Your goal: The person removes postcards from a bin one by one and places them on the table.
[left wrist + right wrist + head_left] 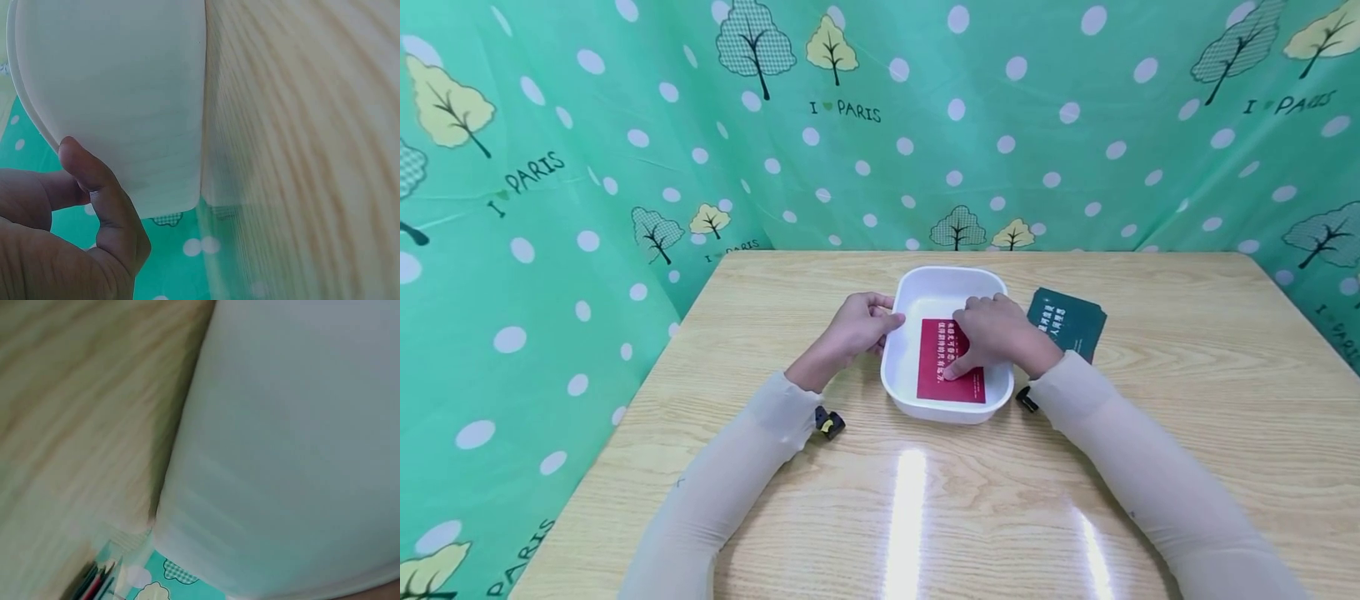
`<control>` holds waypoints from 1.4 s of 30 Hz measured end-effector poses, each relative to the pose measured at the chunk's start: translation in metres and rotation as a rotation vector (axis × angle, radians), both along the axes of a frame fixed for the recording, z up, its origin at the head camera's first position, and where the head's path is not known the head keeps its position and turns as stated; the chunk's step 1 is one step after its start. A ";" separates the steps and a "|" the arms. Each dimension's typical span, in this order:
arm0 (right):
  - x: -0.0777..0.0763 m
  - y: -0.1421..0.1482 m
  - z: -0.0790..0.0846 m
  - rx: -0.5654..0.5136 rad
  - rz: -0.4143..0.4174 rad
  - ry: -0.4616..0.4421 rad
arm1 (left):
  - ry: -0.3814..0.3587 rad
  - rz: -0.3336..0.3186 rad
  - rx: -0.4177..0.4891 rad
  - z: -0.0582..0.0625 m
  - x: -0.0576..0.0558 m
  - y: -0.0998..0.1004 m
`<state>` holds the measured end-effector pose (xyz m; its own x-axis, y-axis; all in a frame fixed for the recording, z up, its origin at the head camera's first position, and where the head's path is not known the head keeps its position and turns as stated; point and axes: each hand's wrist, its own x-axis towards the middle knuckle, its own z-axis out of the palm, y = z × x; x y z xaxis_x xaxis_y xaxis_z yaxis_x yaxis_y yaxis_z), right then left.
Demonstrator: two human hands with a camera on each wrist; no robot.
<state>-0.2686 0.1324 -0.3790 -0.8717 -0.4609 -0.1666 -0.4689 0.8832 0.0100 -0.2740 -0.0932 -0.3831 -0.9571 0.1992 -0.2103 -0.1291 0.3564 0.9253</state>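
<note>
A white plastic basin point(951, 412) stands on the table, its outer wall point(112, 94) filling much of the left wrist view. My left hand point(859, 325) pinches its left rim, thumb on top and fingers outside. Inside the basin is a red card point(931, 367) with white writing. My right hand point(996, 333) reaches over the right rim and grips this card, thumb on its face; the other fingertips are partly hidden. The right wrist view shows mostly the basin's side point(281, 437), with barely a sliver of hand at the bottom right corner.
A stack of dark green cards point(1071, 321) lies right of the basin, red showing beneath. Black devices sit by the left wrist point(830, 423) and right wrist point(1027, 399). The wooden table point(805, 525) meets a green dotted curtain point(850, 192) behind.
</note>
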 end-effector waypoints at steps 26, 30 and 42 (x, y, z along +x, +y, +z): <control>-0.004 0.005 0.003 -0.153 -0.073 -0.041 | 0.004 -0.018 0.007 0.000 -0.003 0.006; -0.005 0.005 0.005 -0.286 -0.080 -0.083 | -0.001 -0.009 0.016 -0.001 -0.001 0.002; -0.002 0.011 0.032 -0.469 0.011 0.007 | 0.006 -0.013 0.018 0.000 -0.001 0.000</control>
